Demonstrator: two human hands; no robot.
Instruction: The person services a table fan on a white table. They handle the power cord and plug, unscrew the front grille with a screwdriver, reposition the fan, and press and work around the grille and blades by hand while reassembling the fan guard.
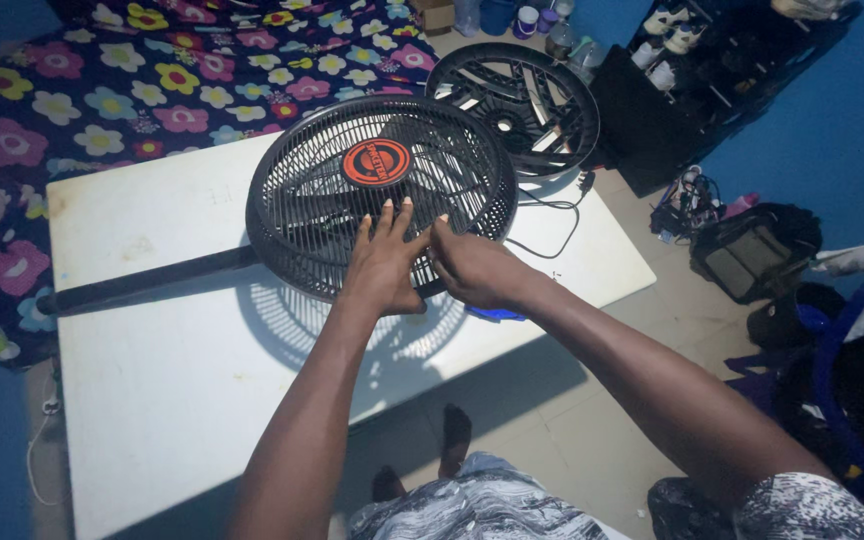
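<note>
A black standing fan lies on a white table (172,370), its round front grille (312,200) facing up with an orange badge (376,162) at the centre. The fan's black pole (142,283) runs left across the table. My left hand (384,262) rests flat on the lower part of the grille, fingers spread. My right hand (474,268) grips the grille's lower right rim, fingers curled around the edge. A small blue object (497,314) shows just under that wrist.
A second black fan guard (517,105) leans at the table's far right, with a black cable (552,225) beside it. A floral cloth (152,90) covers the bed behind. A black rack (692,90) and bags (752,250) stand on the floor to the right.
</note>
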